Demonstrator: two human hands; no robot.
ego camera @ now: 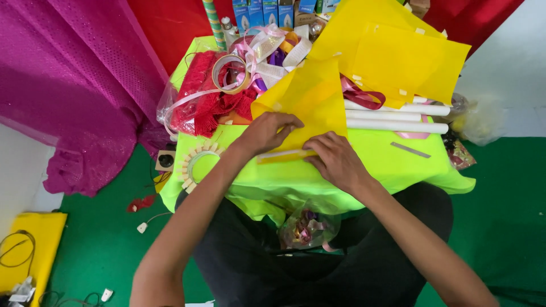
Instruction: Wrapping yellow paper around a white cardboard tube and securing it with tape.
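Observation:
A sheet of yellow fabric (310,96) lies folded on a small table covered in lime-green cloth (392,165). My left hand (267,132) presses on the sheet's lower left part, fingers curled over its edge. My right hand (335,159) rests flat on the sheet's lower edge, pinching a folded strip against the table. More yellow sheets (398,57) with bits of tape lie behind, to the right.
A roll of tape (230,73) sits on red fringe trim (205,99) at the left. Ribbons (273,48), white tubes (398,116), a tape ring with cut tabs (199,162), a metal strip (410,150). Bag of ribbons (307,227) on my lap. Magenta cloth (74,85), green floor.

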